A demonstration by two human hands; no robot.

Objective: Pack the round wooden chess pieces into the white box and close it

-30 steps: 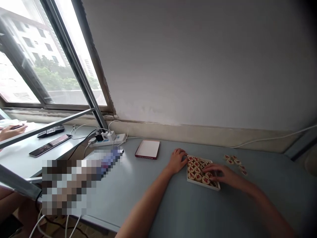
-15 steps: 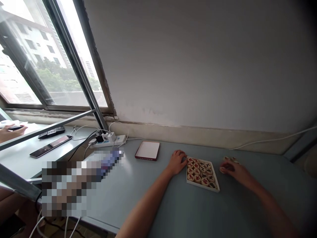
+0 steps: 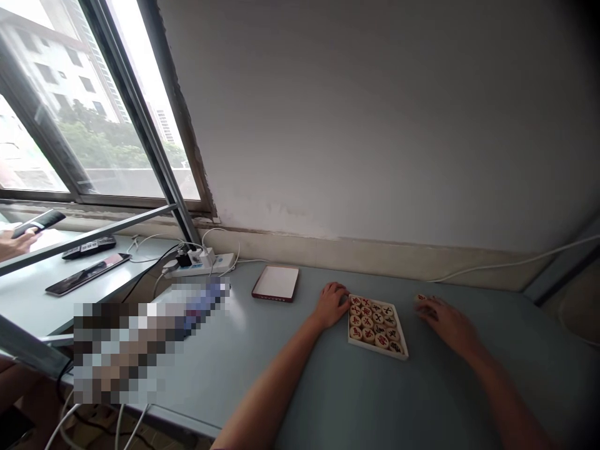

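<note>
A shallow white box [image 3: 377, 351] holds rows of round wooden xiangqi pieces [image 3: 374, 323] with red or black characters. My left hand [image 3: 332, 304] rests on the table against the box's left edge, its fingers bent loosely and apart. To the right of the box, my right hand [image 3: 444, 322] reaches over the tabletop with its fingers extended. Under and beside its fingertips sits a loose xiangqi piece [image 3: 420, 298]; the hand covers whatever else lies behind it. No piece shows between my right fingers.
A dark red box lid [image 3: 275, 283], white inside, lies further left on the table. Beyond it are a power strip [image 3: 201, 265] with plugs and cables, and a blurred patch. On the neighbouring table lies a tablet [image 3: 88, 275]; another person's hand [image 3: 19, 242] holds a dark device.
My right hand held a piece by its fingertips before; now the fingers are stretched over the loose pieces. The left hand stays at the box. The other person's device has been raised.
</note>
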